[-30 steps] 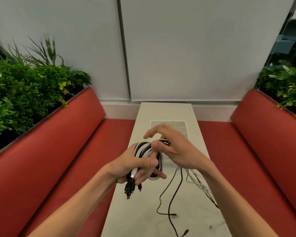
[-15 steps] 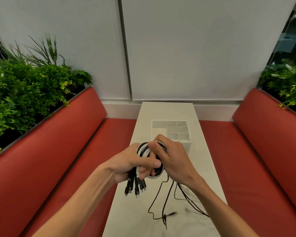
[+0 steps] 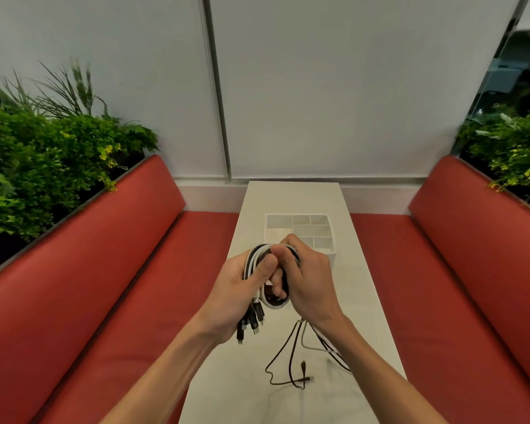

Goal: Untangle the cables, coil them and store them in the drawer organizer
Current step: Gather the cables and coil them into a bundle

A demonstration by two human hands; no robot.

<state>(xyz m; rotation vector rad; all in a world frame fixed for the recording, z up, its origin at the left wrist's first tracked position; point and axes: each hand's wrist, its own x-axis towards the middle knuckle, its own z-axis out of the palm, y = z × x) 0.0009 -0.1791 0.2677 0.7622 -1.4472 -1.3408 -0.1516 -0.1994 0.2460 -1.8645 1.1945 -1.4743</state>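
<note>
A coil of black and white cables (image 3: 259, 255) is held above the white table (image 3: 294, 197). My left hand (image 3: 242, 289) grips the coil with the thumb across it, and several plug ends (image 3: 250, 324) hang below the palm. My right hand (image 3: 306, 280) is curled round the coil's right side, fingers through the loop. Loose cable tails (image 3: 291, 356) trail from under my right wrist onto the table. The white drawer organizer (image 3: 299, 229), divided into several compartments, stands just behind my hands.
Red padded benches (image 3: 104, 270) run along both sides of the narrow table, with green plants (image 3: 37, 160) behind each backrest. A white wall closes the far end.
My right hand has closed from open fingers onto the coil. More cable has been wound in, so the loose tails on the table are shorter and nearer my hands.
</note>
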